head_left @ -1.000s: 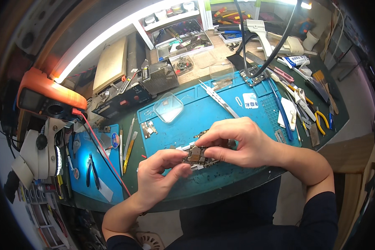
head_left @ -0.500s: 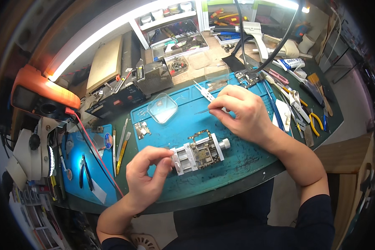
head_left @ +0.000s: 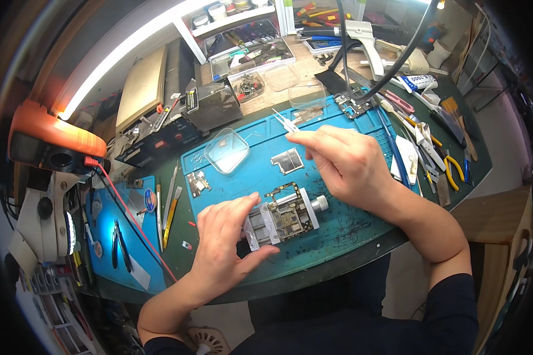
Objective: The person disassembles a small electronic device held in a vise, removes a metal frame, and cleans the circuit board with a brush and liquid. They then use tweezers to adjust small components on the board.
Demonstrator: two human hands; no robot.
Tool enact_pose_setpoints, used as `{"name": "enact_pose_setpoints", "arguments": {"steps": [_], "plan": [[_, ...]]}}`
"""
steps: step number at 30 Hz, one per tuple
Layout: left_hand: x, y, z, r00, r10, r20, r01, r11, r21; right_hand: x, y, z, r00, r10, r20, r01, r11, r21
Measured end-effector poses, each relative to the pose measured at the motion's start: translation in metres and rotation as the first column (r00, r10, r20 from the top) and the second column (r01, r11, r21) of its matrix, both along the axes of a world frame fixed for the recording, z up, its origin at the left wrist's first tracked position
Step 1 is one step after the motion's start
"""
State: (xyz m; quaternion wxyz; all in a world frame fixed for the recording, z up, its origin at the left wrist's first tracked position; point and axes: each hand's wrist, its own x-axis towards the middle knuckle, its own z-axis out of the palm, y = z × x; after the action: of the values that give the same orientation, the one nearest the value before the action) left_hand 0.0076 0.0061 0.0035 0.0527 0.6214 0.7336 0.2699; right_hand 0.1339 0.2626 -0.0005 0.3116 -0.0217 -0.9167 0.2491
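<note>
**Gold-and-dark circuit board (head_left: 289,219) sits clamped between your hands**

In the head view, the board lies in the right part of a silver metal rail clamp (head_left: 269,222) with a pale round knob (head_left: 321,203), on the blue work mat (head_left: 234,189) in front of you. Its face is crowded with tiny parts and a flat greyish-gold patch; a narrow, dark strip dotted with gold loops out past the clamp's far edge.

Your left hand (head_left: 225,231) curves around the clamp's left end, its grip set wide; whether it presses on the metal, you cannot tell. Your right hand (head_left: 349,163) is over pale, slim metal tweezers (head_left: 286,123), fingers bent; its thumb is hidden, so you cannot tell whether that grip holds them. Between tweezers and board lies a flat grey metal plate (head_left: 287,161) with a brighter rim and a notched outline.
</note>
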Motion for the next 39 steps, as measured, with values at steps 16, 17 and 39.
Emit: {"name": "enact_pose_setpoints", "arguments": {"steps": [16,17,39], "plan": [[0.003,0.002,0.0,1.0,-0.029,0.007,0.029,0.999,0.04,0.0,0.0,-0.005,0.992,0.12,-0.035,-0.117,0.989,0.088],[0.003,0.002,0.0,1.0,-0.031,0.003,0.031,0.999,0.036,0.0,0.0,-0.006,0.992,0.122,-0.033,-0.119,0.989,0.084],[0.003,-0.001,-0.002,0.999,-0.033,-0.02,0.033,0.999,0.005,-0.001,0.001,-0.009,0.994,0.105,-0.033,-0.102,0.992,0.071]]}}
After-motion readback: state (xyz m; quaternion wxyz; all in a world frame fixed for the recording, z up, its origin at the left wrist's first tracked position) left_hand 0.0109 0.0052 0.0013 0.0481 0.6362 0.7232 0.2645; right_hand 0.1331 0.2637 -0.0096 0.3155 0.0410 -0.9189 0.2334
